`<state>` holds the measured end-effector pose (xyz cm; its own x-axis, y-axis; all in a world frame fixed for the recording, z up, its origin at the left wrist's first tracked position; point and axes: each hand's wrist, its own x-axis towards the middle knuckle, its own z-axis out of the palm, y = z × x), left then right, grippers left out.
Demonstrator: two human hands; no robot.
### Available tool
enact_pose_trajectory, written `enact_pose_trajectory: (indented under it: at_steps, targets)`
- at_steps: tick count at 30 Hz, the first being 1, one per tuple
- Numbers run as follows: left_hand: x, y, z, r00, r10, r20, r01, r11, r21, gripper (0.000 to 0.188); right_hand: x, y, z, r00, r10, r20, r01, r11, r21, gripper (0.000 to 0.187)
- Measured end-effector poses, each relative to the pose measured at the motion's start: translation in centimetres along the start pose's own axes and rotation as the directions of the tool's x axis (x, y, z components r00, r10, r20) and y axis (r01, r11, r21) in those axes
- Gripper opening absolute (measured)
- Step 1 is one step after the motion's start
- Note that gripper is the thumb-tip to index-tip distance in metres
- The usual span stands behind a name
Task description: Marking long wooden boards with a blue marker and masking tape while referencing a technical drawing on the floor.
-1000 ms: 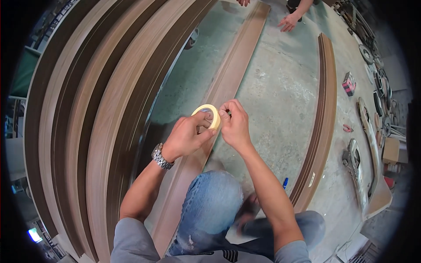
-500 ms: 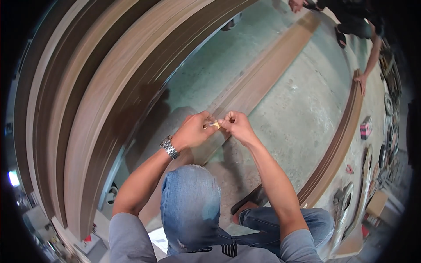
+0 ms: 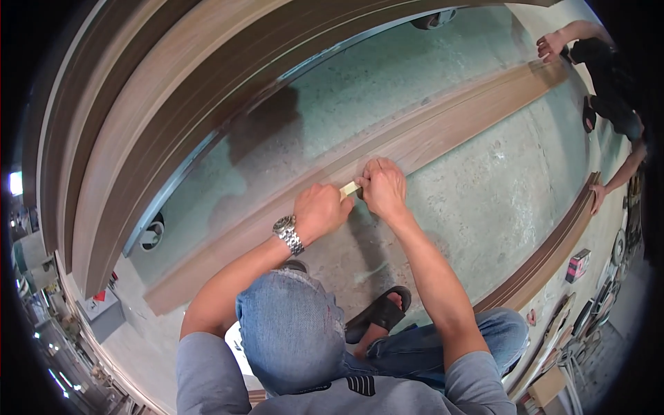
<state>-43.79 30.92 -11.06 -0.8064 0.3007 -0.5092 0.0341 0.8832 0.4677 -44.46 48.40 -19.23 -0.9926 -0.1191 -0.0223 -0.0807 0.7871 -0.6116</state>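
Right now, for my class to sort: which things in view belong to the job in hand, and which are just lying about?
Part of the job:
pale yellow tape, between the left hand and the right hand
long wooden board, beneath the hands

Apparently just lying about:
pink and black box, at right
grey box, at lower left

The left arm [image 3: 238, 280] and right arm [image 3: 437, 280] angle inward, with the left hand [image 3: 321, 211] curled just beside the right hand [image 3: 383, 187], also curled.
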Motion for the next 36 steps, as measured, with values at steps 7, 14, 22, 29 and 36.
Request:
enact_pose_trajectory:
  at_steps: [7,14,22,29,36]
  targets:
    - [1.1,-0.8,0.1,0.996,-0.087,-0.01,0.087,0.996,0.021,0.047,0.5,-0.1,-1.8,0.918,0.387,-0.088,-0.387,0.922,0.011,0.037]
    - [1.9,-0.2,-1.6,0.896,-0.259,0.361,0.367,0.89,-0.27,0.043,-0.6,-1.2,-0.6,0.996,-0.02,-0.084,0.007,0.989,-0.144,0.036]
    - [2.0,-0.2,-1.5,0.915,-0.094,0.392,0.23,0.921,-0.316,0.044,0.5,-2.5,0.5,0.962,0.238,0.133,-0.189,0.933,-0.306,0.037]
    - [-1.6,-0.9,-2.9,0.864,0.433,0.258,-0.321,0.867,-0.38,0.035,0.0,-2.8,0.7,0.98,0.177,0.091,-0.139,0.935,-0.327,0.034]
    - [-4.8,-11.3,-9.4,0.99,-0.039,0.135,0.087,0.925,-0.369,0.033,0.3,-0.1,-1.2,0.981,0.133,0.138,-0.098,0.967,-0.235,0.049]
